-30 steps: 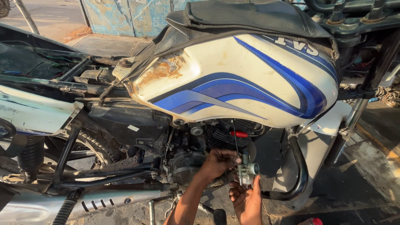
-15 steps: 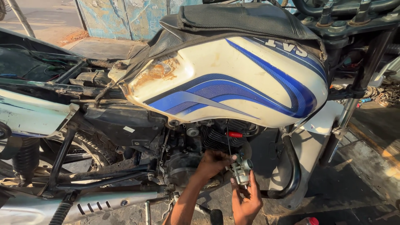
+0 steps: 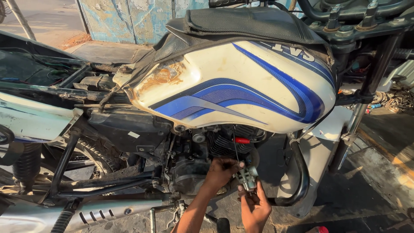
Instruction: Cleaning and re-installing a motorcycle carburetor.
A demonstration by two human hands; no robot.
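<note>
Under the tank (image 3: 241, 86), my left hand (image 3: 221, 171) and right hand (image 3: 255, 206) both pinch the small metal part (image 3: 247, 177) with curled fingers, holding it steady beside the engine (image 3: 202, 159) so it stays close.

1. A roadside motorcycle repair spot, open to daylight.
2. A motorcycle (image 3: 233, 90) stands partly stripped: seat off, frame and wiring (image 3: 43, 71) bare.
3. The floor (image 3: 371, 190) is oil-stained concrete.
4. Chains and greasy parts (image 3: 394, 99) lie heaped at the right.
5. A peeling blue wall (image 3: 129, 19) and a road (image 3: 43, 17) lie behind.
</note>
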